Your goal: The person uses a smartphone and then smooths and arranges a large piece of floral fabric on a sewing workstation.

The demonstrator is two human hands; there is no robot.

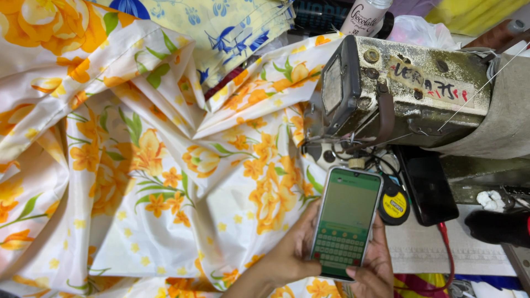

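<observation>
Hands (331, 259) gripped phone (346, 221), thumbs at its keyboard, beside idle sewing machine (397, 94) and heaped, unstitched floral cloth (165, 165).

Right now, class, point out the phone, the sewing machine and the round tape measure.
phone (346, 221), head view, on its lit green screen.
sewing machine (419, 91), head view, on its worn top face.
round tape measure (394, 205), head view, on its yellow centre.

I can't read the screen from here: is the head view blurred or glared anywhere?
Head view: light is even and soft, with no hard shadows; the phone in the left hand and right hand shows a dim green screen without glare, its keys too small to read; the floral fabric is sharp.
</observation>
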